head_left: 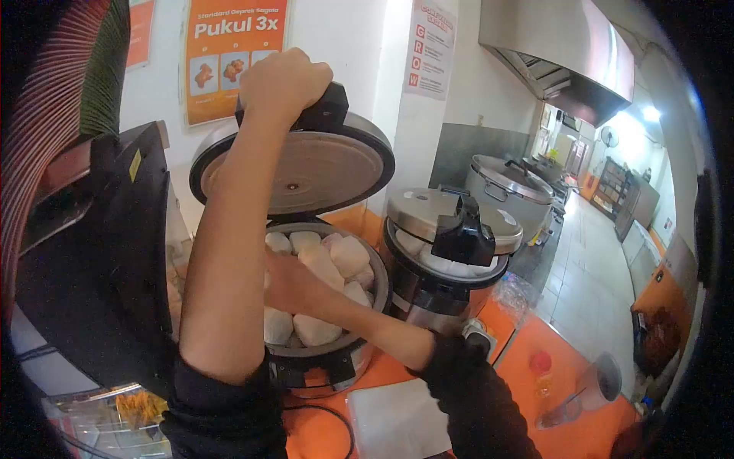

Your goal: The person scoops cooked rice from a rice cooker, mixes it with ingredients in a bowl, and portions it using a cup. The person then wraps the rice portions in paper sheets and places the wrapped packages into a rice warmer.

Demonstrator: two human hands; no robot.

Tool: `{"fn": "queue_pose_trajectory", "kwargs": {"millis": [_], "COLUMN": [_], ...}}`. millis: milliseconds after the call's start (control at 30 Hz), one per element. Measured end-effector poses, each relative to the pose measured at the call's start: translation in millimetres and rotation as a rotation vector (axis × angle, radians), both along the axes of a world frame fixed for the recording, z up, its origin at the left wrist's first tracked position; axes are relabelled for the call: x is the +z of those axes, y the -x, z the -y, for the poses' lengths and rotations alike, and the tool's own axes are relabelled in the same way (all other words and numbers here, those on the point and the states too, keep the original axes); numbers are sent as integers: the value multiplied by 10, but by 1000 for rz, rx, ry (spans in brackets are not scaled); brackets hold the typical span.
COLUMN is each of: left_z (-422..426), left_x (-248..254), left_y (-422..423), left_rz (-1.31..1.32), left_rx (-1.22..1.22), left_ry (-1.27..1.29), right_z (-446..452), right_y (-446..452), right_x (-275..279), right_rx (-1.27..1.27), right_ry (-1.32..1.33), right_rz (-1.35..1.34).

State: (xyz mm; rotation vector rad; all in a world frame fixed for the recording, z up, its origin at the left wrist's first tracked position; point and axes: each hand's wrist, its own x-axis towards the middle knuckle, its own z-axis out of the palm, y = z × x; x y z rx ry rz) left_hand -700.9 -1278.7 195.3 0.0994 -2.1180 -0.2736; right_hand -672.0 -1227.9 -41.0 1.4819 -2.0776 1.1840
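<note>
My left hand (287, 83) is wrapped round the black handle of the raised lid (329, 172) of a large round cooker (371, 325). Inside the cooker lie several white wrapped bundles (317, 330), piled up to near the rim. My right hand (294, 283) reaches in over the bundles from the right; my left forearm hides its fingers, so what they hold cannot be seen.
To the right stands a second cooker (451, 222) with its lid partly raised over more white bundles. Behind it is a large metal pot (508, 183). A clear plastic sheet (397, 421), a red-capped bottle (541, 363) and a cup (600, 381) are on the orange counter (505, 382).
</note>
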Motion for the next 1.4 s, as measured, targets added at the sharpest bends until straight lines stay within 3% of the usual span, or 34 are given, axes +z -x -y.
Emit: {"fn": "queue_pose_trajectory", "kwargs": {"millis": [167, 233, 333, 500, 633, 733, 800, 867, 933, 1033, 1100, 1167, 1233, 1300, 1367, 1400], "left_z": [19, 19, 3, -7, -24, -26, -27, -38, -56, -95, -167, -233, -338, -425, -498, -517], "left_x": [26, 25, 16, 36, 17, 19, 27, 31, 20, -42, -146, -330, -557, -822, -1106, -1258], "left_y": [0, -1, 7, -13, -57, -69, -53, -66, -119, -230, -324, -462, -635, -865, -1070, -1135], "left_rz": [16, 39, 52, 79, 43, 53, 51, 48, 38, 58, 6, -44, -100, -132, -195, -243], "left_rx": [-8, -6, 44, 35, 17, 8, 24, 32, 34, 1, 13, 32, 46, 8, -26, -42], "left_ry": [1, 13, -15, -14, 28, 30, 29, 25, 32, -10, -6, -11, -14, -17, -2, 20], "right_z": [705, 854, 776, 622, 751, 1219, 1048, 984, 974, 304, -384, -891, -1430, -1927, -2399, -2614], "right_y": [232, 293, 170, 105, 126, 610, 311, 246, 249, -416, -1018, -1402, -1702, -1785, -1919, -1975], "right_x": [-229, -450, -133, -188, -316, -1099, -593, -512, -606, -270, -35, -106, -260, -482, -619, -731], "right_rx": [-390, -446, -426, -375, -507, -728, -624, -614, -710, -591, -400, -266, -188, 60, 29, -48], "right_ry": [-391, -515, -792, -530, -422, 140, -263, -352, -116, -242, -405, -333, -325, -270, -205, -194], "right_rz": [-79, -111, -1, -4, -141, -610, -164, -139, -539, -558, -455, -158, -26, 217, 500, 516]}}
